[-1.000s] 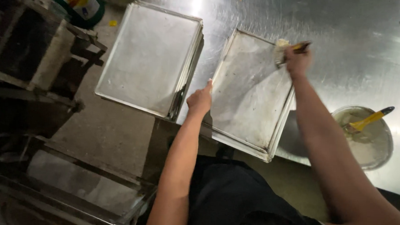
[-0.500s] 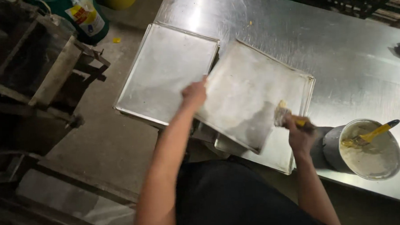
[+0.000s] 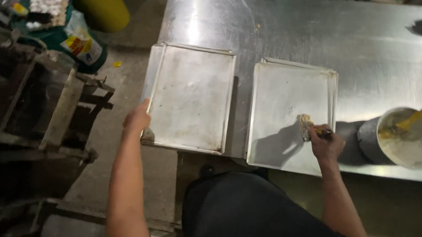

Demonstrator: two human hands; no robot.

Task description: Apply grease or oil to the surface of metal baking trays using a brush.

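Trays, two in number, lie side by side on one steel tabletop point(image 3: 358, 48). Left tray point(image 3: 191, 96) overhangs the tabletop's near-left edge; right tray point(image 3: 285, 97) lies just beside it, its near edge at the tabletop's front. Two hands are in view, both the person's own. Left hand point(image 3: 136, 121) rests at the left rim of the left tray, fingers curled against the edge; whether the grip is closed on the rim cannot be told. Right hand point(image 3: 326, 145) has its grip clamped on one brush point(image 3: 312, 127), whose pale bristles touch the floor of the right tray near its near-right corner. One round pot point(image 3: 403, 140), holding a pale mixture and one yellow-handled tool point(image 3: 410, 121), stands on the tabletop just right of that hand. One green bucket point(image 3: 72, 41) and one yellow container point(image 3: 102, 12) stand on the floor at the upper left.
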